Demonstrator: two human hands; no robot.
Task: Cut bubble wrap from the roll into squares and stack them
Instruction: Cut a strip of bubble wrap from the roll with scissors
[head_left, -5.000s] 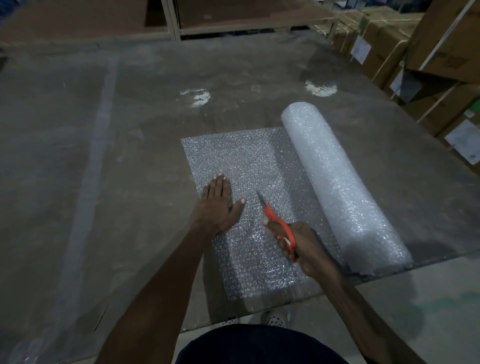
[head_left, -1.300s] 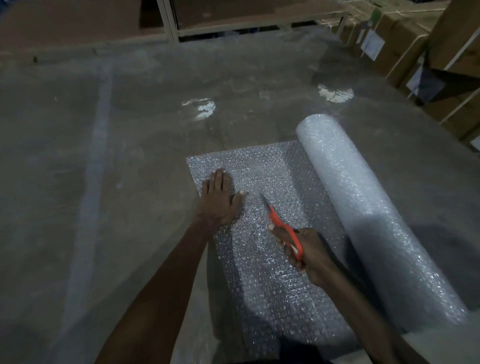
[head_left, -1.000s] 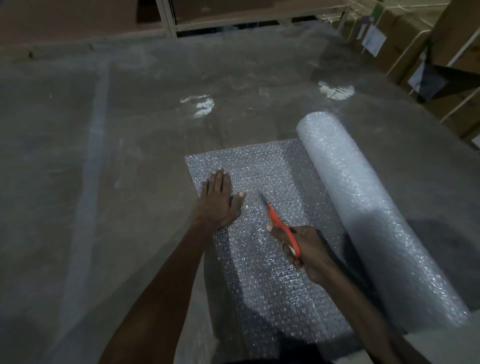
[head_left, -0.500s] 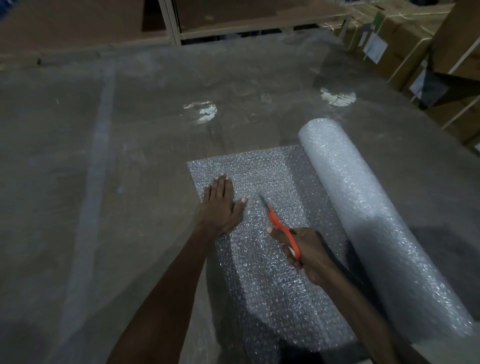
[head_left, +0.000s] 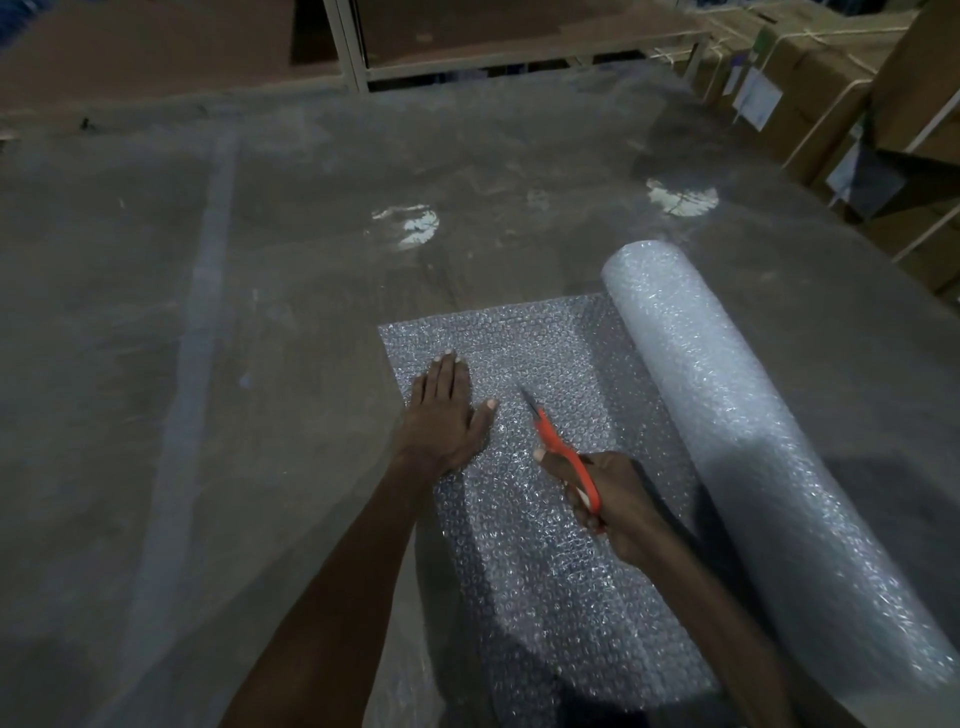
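The sheet (head_left: 524, 343) lies on the table (head_left: 260, 364), left of the roll (head_left: 727, 415). Boxes (head_left: 810, 78) stand behind, right.

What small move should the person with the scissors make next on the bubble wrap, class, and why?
Probably push the scissors forward along the cut toward the sheet's far edge. The right hand grips them with the blade tip partway across the unrolled sheet, the left hand presses it flat beside the cut line, and uncut wrap lies ahead, beside the roll.

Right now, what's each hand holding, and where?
Right hand grips the scissors by the orange handles. Left hand holds nothing; it presses flat on the sheet.
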